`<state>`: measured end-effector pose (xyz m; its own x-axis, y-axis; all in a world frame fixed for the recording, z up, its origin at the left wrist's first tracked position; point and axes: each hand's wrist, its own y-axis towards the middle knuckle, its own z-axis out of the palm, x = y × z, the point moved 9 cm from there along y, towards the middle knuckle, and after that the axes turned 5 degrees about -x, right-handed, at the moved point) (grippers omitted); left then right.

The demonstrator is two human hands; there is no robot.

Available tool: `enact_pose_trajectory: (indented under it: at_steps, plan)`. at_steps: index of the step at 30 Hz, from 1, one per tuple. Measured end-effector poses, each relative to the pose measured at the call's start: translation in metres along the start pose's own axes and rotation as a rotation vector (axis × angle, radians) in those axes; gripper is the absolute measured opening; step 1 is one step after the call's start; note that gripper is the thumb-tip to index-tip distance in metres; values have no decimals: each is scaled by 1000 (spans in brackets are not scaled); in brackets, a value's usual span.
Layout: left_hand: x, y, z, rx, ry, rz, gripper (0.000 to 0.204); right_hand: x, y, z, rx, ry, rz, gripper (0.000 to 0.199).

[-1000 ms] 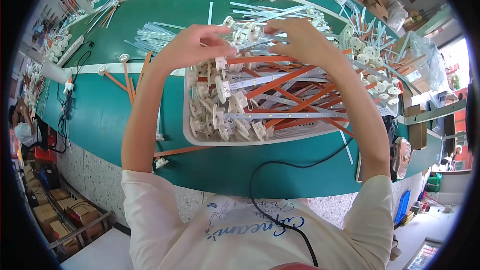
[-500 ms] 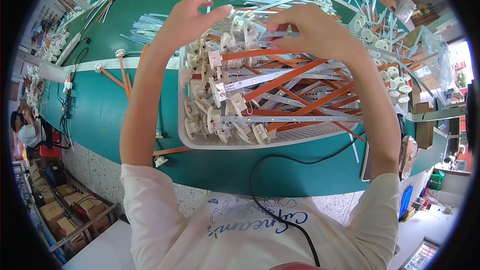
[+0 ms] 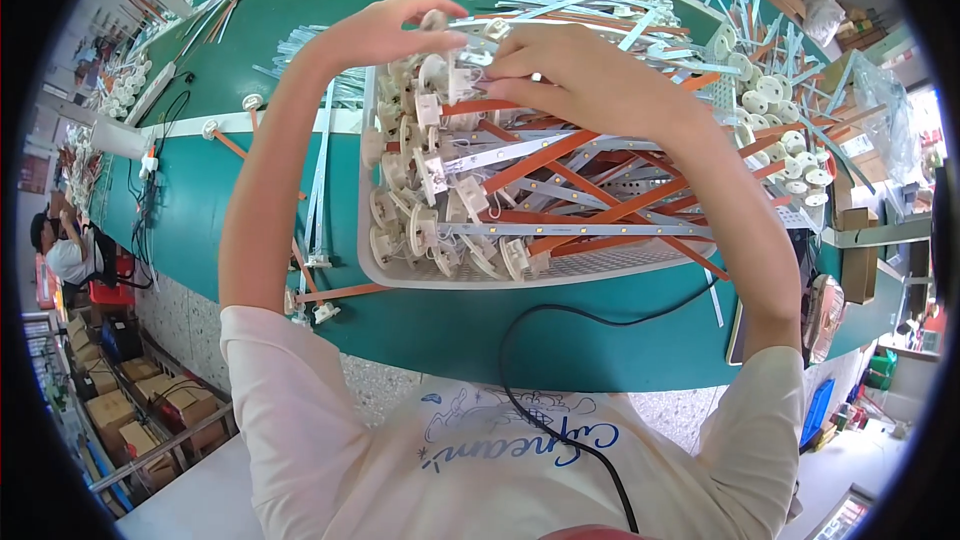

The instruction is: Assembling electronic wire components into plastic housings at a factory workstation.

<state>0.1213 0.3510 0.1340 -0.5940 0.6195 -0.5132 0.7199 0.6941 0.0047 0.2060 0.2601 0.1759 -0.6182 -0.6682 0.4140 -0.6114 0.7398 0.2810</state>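
My right hand (image 3: 575, 75) is closed over the far left part of a pale plastic basket (image 3: 590, 268), its fingers pinching a light LED strip that they mostly hide. Opposite it, my left hand (image 3: 375, 37) is open, thumb and fingers apart. A white round end cap (image 3: 435, 22) shows between them; whether they touch it I cannot tell. The basket is heaped with LED strips (image 3: 560, 230), some showing a white face with small yellow chips, others an orange-brown side. Their white end caps (image 3: 424, 227) crowd the basket's left end.
Pale strips (image 3: 300, 50) lie behind the basket, and more strips with round caps (image 3: 770, 90) are stacked to its right. Loose strips (image 3: 318, 200) rest on the green table (image 3: 450, 340). A black cable (image 3: 600, 318) crosses its front edge. At far left sits another person (image 3: 75, 250).
My right hand has moved left, nearer my left hand. The white round end cap now shows between my left thumb and fingers. The view has shifted slightly.
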Motion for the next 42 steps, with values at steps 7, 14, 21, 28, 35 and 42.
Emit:
enact_pose_trajectory:
  at_steps: [7, 14, 21, 28, 35, 42]
  plan:
    - [0, -33, -23, -409, -442, 25, 43, -63, 30, -7, 63, -202, 413, 45]
    - [-163, -147, -47, -836, -143, 622, 18, -39, 48, 6, 15, -25, 411, 34]
    - [-180, -141, -29, -833, -181, 512, 16, -36, 38, 9, 104, -123, 403, 41]
    - [-172, -158, -29, -851, -234, 418, 13, -41, 36, 6, 60, -96, 397, 37]
    - [-161, -155, -35, -830, -292, 386, 11, -32, 47, 13, 1, 38, 180, 31]
    - [-164, -183, -34, -900, -299, 305, 7, 2, 23, -20, -104, -10, 51, 28]
